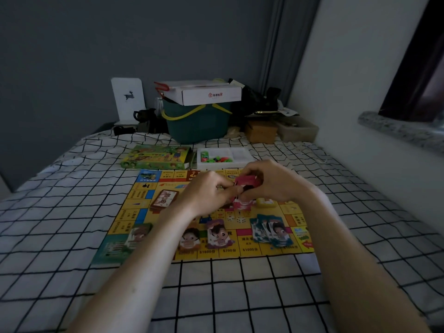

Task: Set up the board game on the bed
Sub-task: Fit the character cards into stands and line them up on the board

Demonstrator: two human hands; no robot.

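A yellow game board point(264, 251) lies flat on the checked bed sheet point(72, 212). Above its middle my left hand point(206, 191) and my right hand point(271, 183) meet and both pinch a stack of red cards point(247, 181). More red and white cards point(241, 205) lie under them. On the board sit a brown card deck point(164, 199), a yellow deck point(265, 202), character cards point(218, 233), a teal fan of cards point(271, 230) and white dice point(236, 219).
The green game box point(156, 156) and a white tray point(224, 157) of coloured pieces lie beyond the board. A teal basket point(197, 121) with a white carton point(206, 93) on it stands at the bed's head beside clutter. A wall and stone sill point(396, 131) run along the right.
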